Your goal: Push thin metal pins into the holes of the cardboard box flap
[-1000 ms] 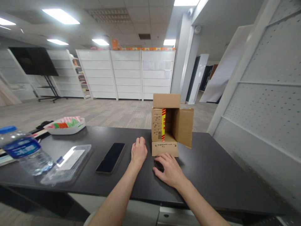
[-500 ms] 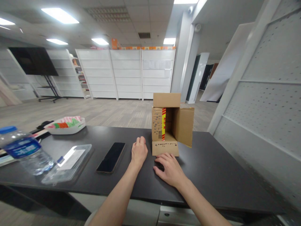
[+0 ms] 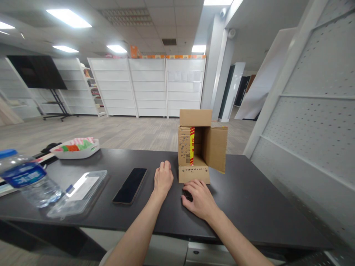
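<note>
My left hand rests on the dark table as a loose fist, fingers curled; nothing shows in it. To its right, my right hand lies over a small black object with a ridged or bristly surface, fingers and thumb bent around it. Most of that object is hidden under the palm, so its kind cannot be made out. Just beyond my right fingertips stands an open cardboard box, its opening towards me. One flap lies forward on the table, one stands up, and one swings out to the right. Yellow-and-red tape runs down the left flap.
Left of my left hand lies a phone. Further left are a clear plastic case, a water bottle and a white basket with colourful packets. A perforated panel rises along the right side of the table.
The whole view has shifted very slightly. Both hands, the black object and the box keep their places relative to each other.
</note>
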`<state>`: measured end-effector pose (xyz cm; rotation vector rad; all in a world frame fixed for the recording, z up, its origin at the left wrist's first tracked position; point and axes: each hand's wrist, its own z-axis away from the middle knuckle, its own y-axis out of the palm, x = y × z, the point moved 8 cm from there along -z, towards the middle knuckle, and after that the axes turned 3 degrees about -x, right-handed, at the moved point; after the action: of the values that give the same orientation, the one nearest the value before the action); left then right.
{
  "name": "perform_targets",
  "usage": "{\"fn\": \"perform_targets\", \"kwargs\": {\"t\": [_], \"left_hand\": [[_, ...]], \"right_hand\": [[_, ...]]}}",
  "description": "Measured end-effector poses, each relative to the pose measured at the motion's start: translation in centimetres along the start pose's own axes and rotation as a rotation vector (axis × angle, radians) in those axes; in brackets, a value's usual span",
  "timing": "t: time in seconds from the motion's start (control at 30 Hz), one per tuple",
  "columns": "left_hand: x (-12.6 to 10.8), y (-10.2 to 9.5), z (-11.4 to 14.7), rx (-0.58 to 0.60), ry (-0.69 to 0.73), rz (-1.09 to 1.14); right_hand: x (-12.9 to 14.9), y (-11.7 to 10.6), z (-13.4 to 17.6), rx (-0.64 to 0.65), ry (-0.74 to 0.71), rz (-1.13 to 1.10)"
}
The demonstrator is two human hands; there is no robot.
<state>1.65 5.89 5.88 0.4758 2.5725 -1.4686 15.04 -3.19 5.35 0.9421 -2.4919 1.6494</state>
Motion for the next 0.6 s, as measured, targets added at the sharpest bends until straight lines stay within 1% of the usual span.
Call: {"fn": "perform_targets", "kwargs": {"t": [0.4,0.6], "left_hand": [[0.10,0.12,-0.03,0.008,-0.004,0.006],[-0.02,-0.02,0.00,0.006,-0.007,-0.024]], "right_hand": [[0.07,-0.15,-0.03,-0.032,0.003,0.020],[0.09,-0.21,0.01,-0.085,-0.041,0.036]]}}
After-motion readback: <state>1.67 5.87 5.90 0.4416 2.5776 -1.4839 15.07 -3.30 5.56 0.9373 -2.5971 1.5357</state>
